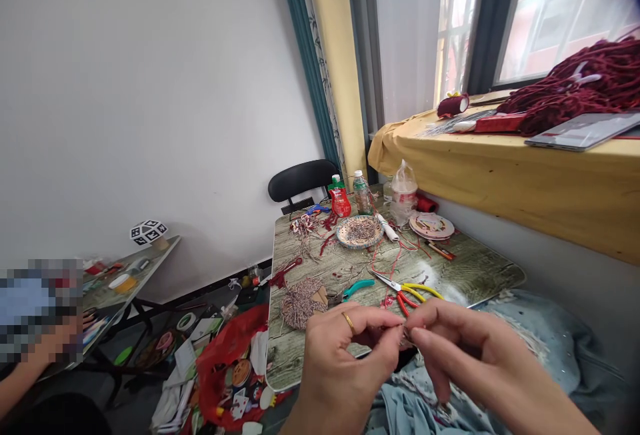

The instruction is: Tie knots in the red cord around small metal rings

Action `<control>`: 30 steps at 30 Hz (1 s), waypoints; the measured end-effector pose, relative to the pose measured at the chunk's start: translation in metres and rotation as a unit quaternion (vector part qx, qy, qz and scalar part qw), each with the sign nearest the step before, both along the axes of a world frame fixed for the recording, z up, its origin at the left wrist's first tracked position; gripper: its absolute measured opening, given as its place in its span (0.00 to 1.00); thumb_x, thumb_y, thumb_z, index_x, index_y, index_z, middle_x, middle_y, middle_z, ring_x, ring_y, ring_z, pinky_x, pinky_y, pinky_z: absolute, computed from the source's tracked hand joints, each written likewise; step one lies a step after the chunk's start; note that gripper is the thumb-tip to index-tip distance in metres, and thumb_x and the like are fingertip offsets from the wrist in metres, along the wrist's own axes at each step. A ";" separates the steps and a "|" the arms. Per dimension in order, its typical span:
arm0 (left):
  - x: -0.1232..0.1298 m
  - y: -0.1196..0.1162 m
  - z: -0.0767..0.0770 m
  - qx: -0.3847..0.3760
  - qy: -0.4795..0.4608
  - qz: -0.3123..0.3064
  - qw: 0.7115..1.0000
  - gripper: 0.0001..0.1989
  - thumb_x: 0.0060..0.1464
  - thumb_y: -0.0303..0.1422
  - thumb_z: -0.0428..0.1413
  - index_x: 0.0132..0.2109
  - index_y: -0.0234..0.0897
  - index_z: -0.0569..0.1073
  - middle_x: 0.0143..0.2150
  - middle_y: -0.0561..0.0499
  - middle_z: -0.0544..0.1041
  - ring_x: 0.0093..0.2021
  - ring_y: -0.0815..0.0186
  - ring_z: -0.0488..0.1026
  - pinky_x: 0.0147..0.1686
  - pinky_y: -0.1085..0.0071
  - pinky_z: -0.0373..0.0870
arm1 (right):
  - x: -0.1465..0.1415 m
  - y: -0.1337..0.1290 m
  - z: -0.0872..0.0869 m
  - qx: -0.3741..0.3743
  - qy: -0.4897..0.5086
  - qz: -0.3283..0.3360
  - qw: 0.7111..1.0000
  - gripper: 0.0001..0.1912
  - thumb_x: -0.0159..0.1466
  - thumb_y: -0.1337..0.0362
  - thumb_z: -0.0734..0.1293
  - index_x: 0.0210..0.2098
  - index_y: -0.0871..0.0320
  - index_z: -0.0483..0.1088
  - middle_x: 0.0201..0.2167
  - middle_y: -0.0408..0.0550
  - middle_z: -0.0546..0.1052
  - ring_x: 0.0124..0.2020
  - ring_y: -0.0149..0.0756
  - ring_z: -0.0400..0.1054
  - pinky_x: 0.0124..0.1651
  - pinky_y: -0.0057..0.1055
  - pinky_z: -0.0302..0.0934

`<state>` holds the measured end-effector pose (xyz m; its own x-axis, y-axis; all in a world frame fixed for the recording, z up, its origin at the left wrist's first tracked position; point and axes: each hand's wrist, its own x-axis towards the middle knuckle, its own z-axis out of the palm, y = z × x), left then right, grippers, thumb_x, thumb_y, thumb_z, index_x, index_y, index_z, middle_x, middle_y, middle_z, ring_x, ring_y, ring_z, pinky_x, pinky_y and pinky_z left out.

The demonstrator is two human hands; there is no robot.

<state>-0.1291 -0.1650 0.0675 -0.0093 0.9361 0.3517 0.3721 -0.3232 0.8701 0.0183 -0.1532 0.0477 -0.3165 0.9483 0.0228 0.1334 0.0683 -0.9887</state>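
Note:
My left hand [347,355], with a ring on one finger, and my right hand [465,348] meet fingertip to fingertip over the near edge of the table [465,272]. Both are pinched on something small between them, too hidden to make out. Just beyond them lie scissors [395,283] and pliers with red and yellow handles [420,292]; the two tools overlap in part. A teal-handled tool [357,288] rests beside a ball of speckled yarn [303,303]. Farther back sits a round woven tray [360,231] of small pieces.
Bottles [363,194], a bagged cup [404,190] and stacked discs [431,225] stand at the back. Dark red cords [590,82] cover the yellow-clothed ledge. A person's arm [35,362] is at the left, near another table [145,282]. A red bag [225,348] lies on the floor.

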 end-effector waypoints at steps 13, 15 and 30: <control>-0.001 0.006 -0.003 -0.180 -0.243 -0.062 0.951 0.04 0.40 0.22 0.61 0.26 0.35 0.79 0.24 0.51 0.80 0.24 0.69 0.75 0.25 0.78 0.72 | 0.009 0.020 -0.002 -0.100 0.105 0.118 0.982 0.12 0.56 0.57 0.69 0.34 0.58 0.75 0.21 0.43 0.74 0.24 0.29 0.64 0.27 0.24 0.57; 0.000 0.006 -0.003 -0.184 -0.254 -0.050 0.948 0.05 0.40 0.23 0.61 0.25 0.36 0.79 0.24 0.52 0.80 0.24 0.70 0.75 0.25 0.79 0.71 | 0.010 0.021 -0.004 -0.091 0.105 0.116 0.984 0.11 0.56 0.57 0.69 0.34 0.58 0.75 0.21 0.43 0.74 0.24 0.30 0.66 0.28 0.25 0.60; 0.001 0.008 -0.006 -0.202 -0.258 -0.075 0.942 0.04 0.41 0.23 0.61 0.26 0.36 0.79 0.18 0.53 0.77 0.18 0.74 0.72 0.19 0.82 0.69 | 0.007 0.024 0.002 -0.008 0.024 0.068 0.997 0.07 0.54 0.65 0.69 0.22 0.59 0.68 0.18 0.40 0.72 0.20 0.27 0.63 0.22 0.23 0.56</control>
